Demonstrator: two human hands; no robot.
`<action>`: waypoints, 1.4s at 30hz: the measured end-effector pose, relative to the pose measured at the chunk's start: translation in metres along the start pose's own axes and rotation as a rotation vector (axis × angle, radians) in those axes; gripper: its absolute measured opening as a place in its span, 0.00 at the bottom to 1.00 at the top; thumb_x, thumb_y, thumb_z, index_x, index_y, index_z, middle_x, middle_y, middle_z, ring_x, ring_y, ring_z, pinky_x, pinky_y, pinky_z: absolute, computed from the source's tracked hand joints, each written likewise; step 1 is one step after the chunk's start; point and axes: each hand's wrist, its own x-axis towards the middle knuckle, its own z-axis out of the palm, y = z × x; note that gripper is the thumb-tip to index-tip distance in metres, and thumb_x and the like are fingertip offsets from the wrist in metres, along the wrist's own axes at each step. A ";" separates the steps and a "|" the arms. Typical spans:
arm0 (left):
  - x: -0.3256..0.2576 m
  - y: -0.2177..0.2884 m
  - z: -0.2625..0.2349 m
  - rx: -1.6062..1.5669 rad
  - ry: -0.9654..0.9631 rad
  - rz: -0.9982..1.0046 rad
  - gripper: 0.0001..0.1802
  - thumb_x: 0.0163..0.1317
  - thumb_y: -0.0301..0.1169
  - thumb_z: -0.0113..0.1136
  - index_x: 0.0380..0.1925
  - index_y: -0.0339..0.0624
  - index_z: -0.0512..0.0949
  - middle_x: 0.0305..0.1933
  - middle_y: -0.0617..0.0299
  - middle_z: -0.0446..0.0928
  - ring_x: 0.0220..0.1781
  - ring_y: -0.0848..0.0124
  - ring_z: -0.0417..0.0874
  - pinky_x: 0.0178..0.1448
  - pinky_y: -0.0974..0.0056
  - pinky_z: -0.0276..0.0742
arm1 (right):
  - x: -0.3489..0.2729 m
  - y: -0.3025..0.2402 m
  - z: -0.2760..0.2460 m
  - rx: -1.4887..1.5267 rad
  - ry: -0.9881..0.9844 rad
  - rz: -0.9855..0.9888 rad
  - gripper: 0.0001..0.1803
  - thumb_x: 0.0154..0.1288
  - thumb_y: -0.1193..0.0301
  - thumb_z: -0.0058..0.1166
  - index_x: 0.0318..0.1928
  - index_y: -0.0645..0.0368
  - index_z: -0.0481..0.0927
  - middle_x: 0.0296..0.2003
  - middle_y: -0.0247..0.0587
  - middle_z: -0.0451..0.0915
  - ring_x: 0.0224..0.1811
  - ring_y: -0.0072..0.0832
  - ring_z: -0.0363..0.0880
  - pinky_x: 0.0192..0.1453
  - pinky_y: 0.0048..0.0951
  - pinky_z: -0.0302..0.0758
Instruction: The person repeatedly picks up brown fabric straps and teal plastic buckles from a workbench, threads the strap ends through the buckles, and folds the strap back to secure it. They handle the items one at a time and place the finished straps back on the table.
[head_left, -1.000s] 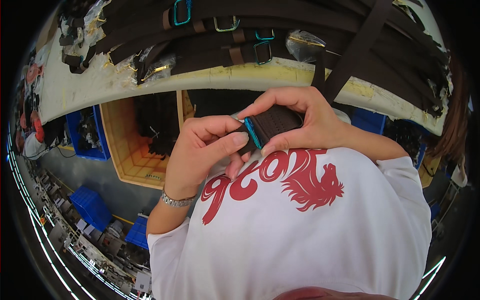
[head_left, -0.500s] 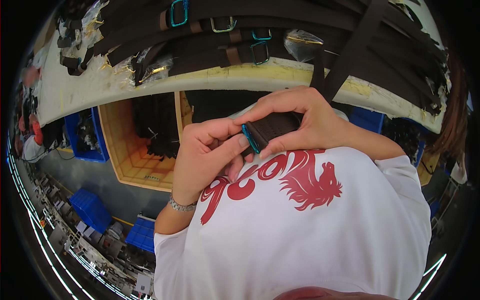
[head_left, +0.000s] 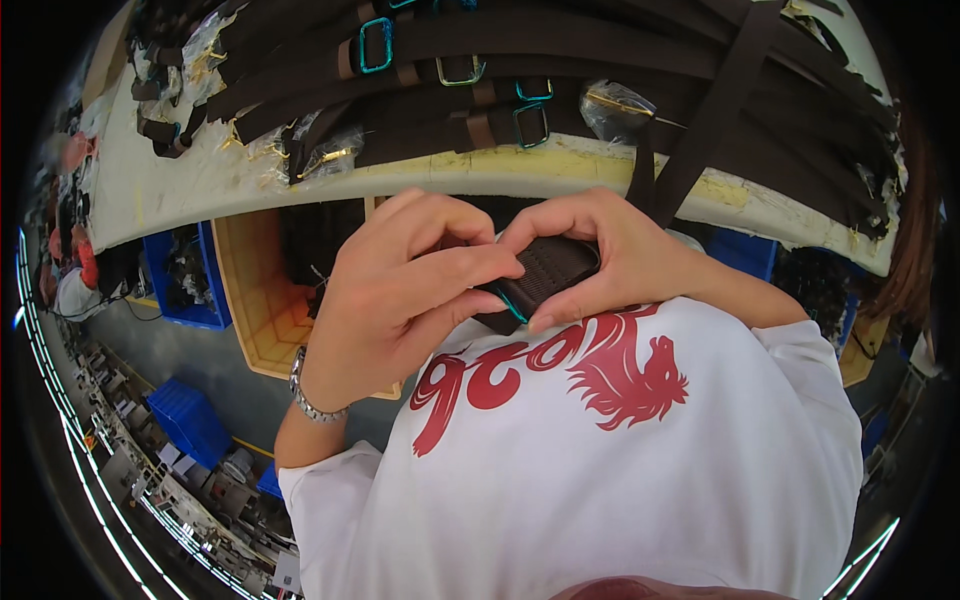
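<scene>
Close to my chest I hold a short piece of dark brown webbing strap (head_left: 545, 272) with a thin teal metal ring at its lower edge. My left hand (head_left: 400, 290) pinches its left end, fingers curled over it. My right hand (head_left: 610, 255) grips its right side, thumb under and fingers on top. Both hands touch each other above my white shirt with a red print (head_left: 600, 420). A long dark strap (head_left: 700, 130) runs from behind my right hand up across the table.
A cream worktable (head_left: 200, 180) ahead carries many dark straps with teal and brass rectangular buckles (head_left: 378, 45) and clear bags (head_left: 615, 105). Below it stand a yellow crate (head_left: 255, 310) of dark straps and blue bins (head_left: 185, 275) on a grey floor.
My hands have closed in more tightly over the strap piece, the left fingers now covering more of it. The view has shifted slightly.
</scene>
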 end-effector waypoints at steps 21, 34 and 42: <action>0.004 -0.013 0.018 -1.110 0.241 -0.109 0.18 0.68 0.31 0.73 0.52 0.32 0.81 0.45 0.53 0.83 0.49 0.65 0.83 0.55 0.61 0.79 | 0.010 -0.003 0.006 -0.014 -0.088 0.028 0.27 0.60 0.64 0.83 0.56 0.63 0.90 0.42 0.35 0.90 0.44 0.22 0.86 0.50 0.26 0.81; -0.018 0.009 -0.004 -0.886 0.307 -0.556 0.13 0.75 0.34 0.68 0.40 0.33 0.81 0.41 0.53 0.84 0.34 0.73 0.83 0.41 0.70 0.78 | 0.018 -0.030 -0.033 -0.980 0.140 -0.673 0.17 0.62 0.80 0.66 0.52 0.58 0.87 0.42 0.39 0.88 0.43 0.43 0.87 0.49 0.41 0.84; -0.025 -0.024 0.030 -0.635 0.186 -0.306 0.07 0.72 0.24 0.70 0.44 0.30 0.86 0.54 0.57 0.86 0.60 0.71 0.80 0.67 0.64 0.75 | 0.030 -0.025 -0.037 -1.147 0.355 -0.797 0.34 0.45 0.87 0.64 0.58 0.57 0.86 0.46 0.40 0.89 0.47 0.45 0.87 0.52 0.43 0.84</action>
